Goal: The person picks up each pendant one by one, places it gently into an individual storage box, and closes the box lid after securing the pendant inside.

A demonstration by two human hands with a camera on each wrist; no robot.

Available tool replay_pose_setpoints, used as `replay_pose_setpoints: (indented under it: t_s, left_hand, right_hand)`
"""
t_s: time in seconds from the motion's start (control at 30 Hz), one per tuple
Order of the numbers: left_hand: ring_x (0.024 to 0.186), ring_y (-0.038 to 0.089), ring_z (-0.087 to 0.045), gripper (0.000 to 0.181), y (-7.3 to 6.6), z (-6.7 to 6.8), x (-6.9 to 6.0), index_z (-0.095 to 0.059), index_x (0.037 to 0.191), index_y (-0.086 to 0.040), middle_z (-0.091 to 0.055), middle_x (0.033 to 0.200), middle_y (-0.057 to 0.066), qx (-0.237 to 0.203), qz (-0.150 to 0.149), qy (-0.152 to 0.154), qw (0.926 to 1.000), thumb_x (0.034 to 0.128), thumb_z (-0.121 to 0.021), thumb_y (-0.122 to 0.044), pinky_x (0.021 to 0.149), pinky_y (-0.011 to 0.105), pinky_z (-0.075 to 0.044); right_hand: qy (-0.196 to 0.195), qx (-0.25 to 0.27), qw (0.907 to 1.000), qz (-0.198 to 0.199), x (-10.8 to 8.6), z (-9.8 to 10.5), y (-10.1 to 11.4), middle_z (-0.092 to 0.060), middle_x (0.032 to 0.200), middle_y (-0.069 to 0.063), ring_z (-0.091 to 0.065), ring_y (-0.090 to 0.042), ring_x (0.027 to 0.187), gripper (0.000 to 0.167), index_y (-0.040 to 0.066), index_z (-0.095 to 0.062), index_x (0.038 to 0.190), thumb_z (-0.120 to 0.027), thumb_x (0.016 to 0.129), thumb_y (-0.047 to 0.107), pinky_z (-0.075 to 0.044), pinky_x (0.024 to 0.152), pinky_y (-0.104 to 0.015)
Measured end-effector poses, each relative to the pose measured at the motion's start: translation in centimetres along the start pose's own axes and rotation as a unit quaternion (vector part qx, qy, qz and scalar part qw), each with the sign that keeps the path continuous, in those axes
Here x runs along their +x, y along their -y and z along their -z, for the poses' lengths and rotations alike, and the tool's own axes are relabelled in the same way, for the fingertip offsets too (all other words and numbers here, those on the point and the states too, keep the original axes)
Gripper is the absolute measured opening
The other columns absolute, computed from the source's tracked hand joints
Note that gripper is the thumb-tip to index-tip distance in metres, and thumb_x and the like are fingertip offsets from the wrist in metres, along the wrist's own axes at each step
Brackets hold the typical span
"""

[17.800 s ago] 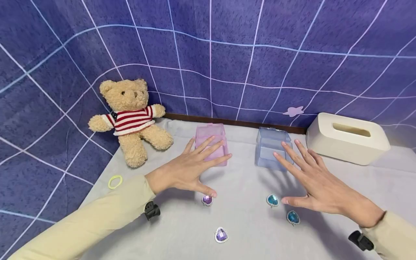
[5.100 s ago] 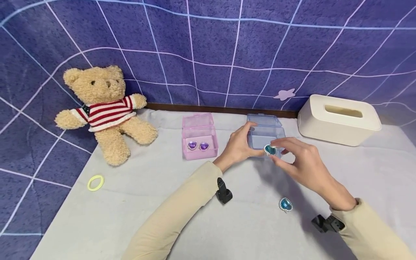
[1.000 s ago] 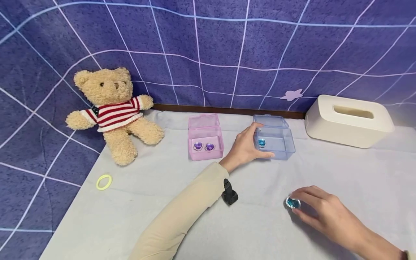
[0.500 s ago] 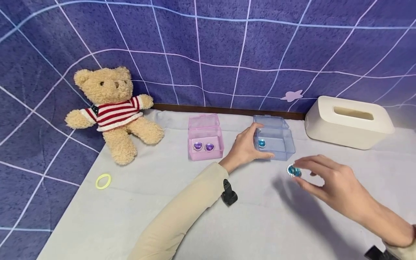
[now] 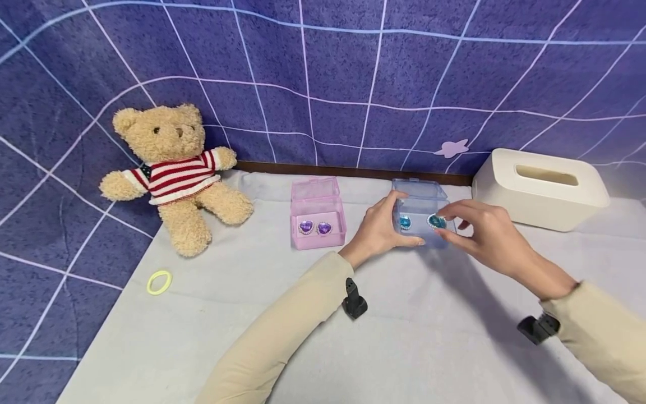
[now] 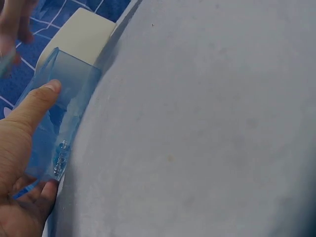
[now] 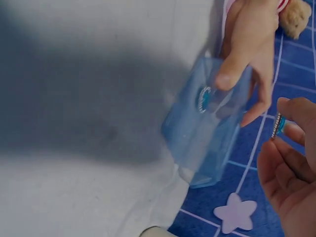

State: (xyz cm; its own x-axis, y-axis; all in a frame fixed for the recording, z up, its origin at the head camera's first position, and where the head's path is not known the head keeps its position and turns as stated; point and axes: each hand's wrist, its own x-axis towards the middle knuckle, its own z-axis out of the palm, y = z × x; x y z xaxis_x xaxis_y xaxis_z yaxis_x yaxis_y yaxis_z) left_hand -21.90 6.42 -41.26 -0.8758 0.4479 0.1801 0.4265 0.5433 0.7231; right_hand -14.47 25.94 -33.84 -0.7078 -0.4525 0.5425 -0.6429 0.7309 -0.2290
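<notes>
Your left hand (image 5: 377, 229) grips the blue box (image 5: 421, 209); your right hand (image 5: 488, 234) pinches a gem (image 5: 435, 221), and slippage could drop it.

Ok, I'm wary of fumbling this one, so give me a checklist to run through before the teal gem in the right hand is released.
1. Lid of the blue box: ok, swung back open.
2. Box steadied: ok, the left hand grips it.
3. Right hand secure on the held gem: ok, pinched between thumb and fingers.
4. Room beside the stored gem: ok, it lies toward the left end.
5. Held gem resting on the box floor: not ok, not yet set down.
6. Lid catch undamaged: cannot tell, too small.
</notes>
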Motion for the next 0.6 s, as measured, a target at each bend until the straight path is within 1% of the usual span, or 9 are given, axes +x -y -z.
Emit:
replay_pose_setpoints:
  t_s: [0.2, 0.27, 0.33, 0.47, 0.6]
  left_hand:
    - [0.118, 0.022, -0.058, 0.094, 0.0, 0.1, 0.0, -0.043, 0.135, -0.023, -0.060, 0.131, 0.004, -0.005, 0.000, 0.002, 1.0000, 0.0581, -0.092, -0.043, 0.099, 0.035, -0.049]
    - [0.117, 0.022, -0.059, 0.094, 0.0, 0.1, 0.0, -0.043, 0.136, -0.023, -0.061, 0.129, 0.004, -0.006, 0.001, 0.001, 1.0000, 0.0579, -0.092, -0.043, 0.098, 0.035, -0.050]
    - [0.116, 0.022, -0.059, 0.094, 0.1, 0.0, 0.0, -0.043, 0.135, -0.023, -0.061, 0.128, 0.005, -0.008, -0.001, 0.000, 1.0000, 0.0577, -0.093, -0.043, 0.096, 0.035, -0.050]
    - [0.115, 0.021, -0.059, 0.094, 0.2, -0.1, 0.1, -0.044, 0.135, -0.022, -0.062, 0.127, 0.004, -0.006, -0.003, 0.000, 1.0000, 0.0574, -0.093, -0.043, 0.096, 0.034, -0.051]
    - [0.113, 0.020, -0.060, 0.094, 0.2, 0.0, 0.0, -0.043, 0.135, -0.023, -0.062, 0.126, 0.004, -0.007, -0.002, -0.001, 1.0000, 0.0573, -0.093, -0.043, 0.095, 0.033, -0.051]
  right_hand:
    - [0.031, 0.005, 0.9995, -0.003, 1.6, -2.1, -2.3, -0.071, 0.084, -0.010, -0.066, -0.018, 0.065, 0.022, 0.002, -0.070, 0.090, -0.082, 0.071, 0.004, -0.056, 0.056, -0.032]
    - [0.047, 0.003, 0.9989, 0.002, 1.9, -2.7, -3.0, -0.071, 0.083, -0.010, -0.067, -0.020, 0.066, 0.022, 0.001, -0.070, 0.090, -0.082, 0.072, 0.004, -0.056, 0.056, -0.034]
    - [0.062, -0.005, 0.9980, 0.015, 2.1, -3.2, -3.6, -0.071, 0.082, -0.010, -0.067, -0.020, 0.066, 0.021, 0.001, -0.070, 0.088, -0.082, 0.071, 0.004, -0.056, 0.057, -0.034]
    - [0.108, -0.019, 0.9939, 0.015, 2.2, -3.7, -4.1, -0.071, 0.084, -0.010, -0.067, -0.023, 0.073, 0.023, 0.001, -0.072, 0.087, -0.085, 0.068, 0.004, -0.056, 0.063, -0.037]
    - [0.168, -0.023, 0.9855, -0.004, 2.5, -3.7, -4.0, -0.072, 0.084, -0.009, -0.067, -0.025, 0.078, 0.022, 0.004, -0.073, 0.086, -0.086, 0.068, 0.006, -0.056, 0.069, -0.041]
